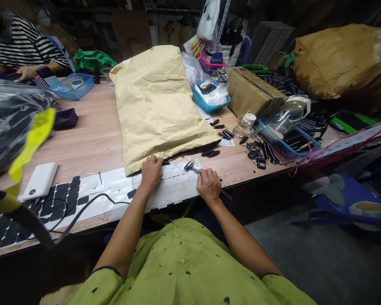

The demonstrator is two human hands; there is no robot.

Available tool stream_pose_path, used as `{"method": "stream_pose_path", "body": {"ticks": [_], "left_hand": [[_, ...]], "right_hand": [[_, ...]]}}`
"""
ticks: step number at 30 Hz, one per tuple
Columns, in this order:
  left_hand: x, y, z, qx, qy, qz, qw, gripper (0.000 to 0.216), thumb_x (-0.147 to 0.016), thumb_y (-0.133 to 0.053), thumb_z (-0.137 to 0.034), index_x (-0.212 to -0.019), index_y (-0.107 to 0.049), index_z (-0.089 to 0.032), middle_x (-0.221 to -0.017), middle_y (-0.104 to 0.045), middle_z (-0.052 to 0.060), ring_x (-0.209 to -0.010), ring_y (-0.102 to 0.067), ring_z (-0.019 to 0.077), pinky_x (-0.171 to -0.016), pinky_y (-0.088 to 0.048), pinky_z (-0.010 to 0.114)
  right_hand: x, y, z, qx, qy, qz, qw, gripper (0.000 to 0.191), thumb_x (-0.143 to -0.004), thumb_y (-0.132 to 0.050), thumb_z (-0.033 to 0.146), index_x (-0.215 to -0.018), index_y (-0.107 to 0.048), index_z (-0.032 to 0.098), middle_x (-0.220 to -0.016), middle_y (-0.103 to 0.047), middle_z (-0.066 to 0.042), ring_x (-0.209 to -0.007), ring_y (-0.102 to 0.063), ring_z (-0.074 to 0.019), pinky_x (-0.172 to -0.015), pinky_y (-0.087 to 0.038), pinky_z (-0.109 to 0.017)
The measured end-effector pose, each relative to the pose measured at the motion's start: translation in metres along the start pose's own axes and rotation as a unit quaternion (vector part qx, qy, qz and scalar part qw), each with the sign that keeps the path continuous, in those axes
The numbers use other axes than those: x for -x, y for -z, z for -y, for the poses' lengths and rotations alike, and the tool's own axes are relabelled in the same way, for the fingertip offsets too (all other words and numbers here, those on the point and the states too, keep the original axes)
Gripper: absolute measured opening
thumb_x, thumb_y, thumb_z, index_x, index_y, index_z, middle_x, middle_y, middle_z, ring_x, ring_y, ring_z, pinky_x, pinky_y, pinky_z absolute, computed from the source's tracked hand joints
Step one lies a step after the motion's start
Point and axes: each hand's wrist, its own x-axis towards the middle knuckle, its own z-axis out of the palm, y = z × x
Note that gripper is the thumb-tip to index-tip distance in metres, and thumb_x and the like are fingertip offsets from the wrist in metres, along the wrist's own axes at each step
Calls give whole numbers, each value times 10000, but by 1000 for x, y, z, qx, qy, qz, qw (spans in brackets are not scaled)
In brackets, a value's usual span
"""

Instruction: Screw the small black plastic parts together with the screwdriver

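At the near edge of the tabletop [92, 146], a small hammer [190, 165] is held above or against a pale board [174, 186]; contact cannot be confirmed. The right hand [209, 184] has its fingers clamped on the handle. The left hand [152, 173] rests at the near edge of a tan paper bag [155, 97], fingers bent; whether they pinch a part cannot be told.

Handling, as judged: the hammer is rigid and robust, with most weight in its metal head. Grip the handle well back from the head; a smooth handle may slip. The bag appears flexible and prone to creasing or tearing. Support it from beneath, or take both sides.

Containers: the bag's contents are hidden. A teal basket [209, 106] carries clear plastic wrapping and a dark item. A blue basket [277, 143] at the right holds slim tools, with a clear jug [292, 112] above them. A clear jar [243, 128] with a white lid stands beside that basket.
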Motion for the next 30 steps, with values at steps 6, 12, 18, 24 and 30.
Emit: {"method": "stream_pose_path", "body": {"ticks": [6,12,18,24,30], "left_hand": [[-6,1,-6,-41,-28,8,999,206,-861,-569,-136,-982,-724,-198,-1066,-627,150,-1089,-523,348,-885,-415,466],[-7,4,-4,-46,-23,36,998,184,-848,-617,-126,-977,-735,-185,-1061,-638,147,-1086,-538,351,-898,-413,465],[11,3,-23,21,-80,39,996,123,-872,-676,-250,-986,-724,-241,-1053,-659,102,-1080,-546,315,-904,-404,441],[32,-15,-37,105,-85,49,990,143,-868,-695,-302,-1000,-711,-250,-974,-677,67,-1010,-574,275,-874,-416,397],[42,-30,-16,198,-40,1,979,183,-823,-726,-322,-988,-713,-244,-921,-673,40,-926,-575,247,-862,-442,385]], "right_hand": [[1,1,1,3,3,7,1000,208,-914,-521,179,-1057,-671,201,-915,-575,-84,-865,-459,-240,-730,-334,-336],[1,0,2,9,4,-7,1000,198,-915,-523,187,-1050,-667,197,-906,-581,-82,-854,-455,-240,-725,-330,-336],[0,-1,3,14,5,-7,1000,185,-917,-524,189,-1033,-668,198,-901,-580,-79,-851,-452,-237,-720,-321,-335],[-1,0,3,13,0,2,1000,199,-918,-526,196,-1057,-668,202,-909,-577,-78,-858,-448,-238,-726,-320,-337],[-1,1,2,-4,-13,15,1000,209,-915,-524,185,-1062,-673,194,-927,-576,-89,-879,-463,-240,-734,-340,-334]]}}
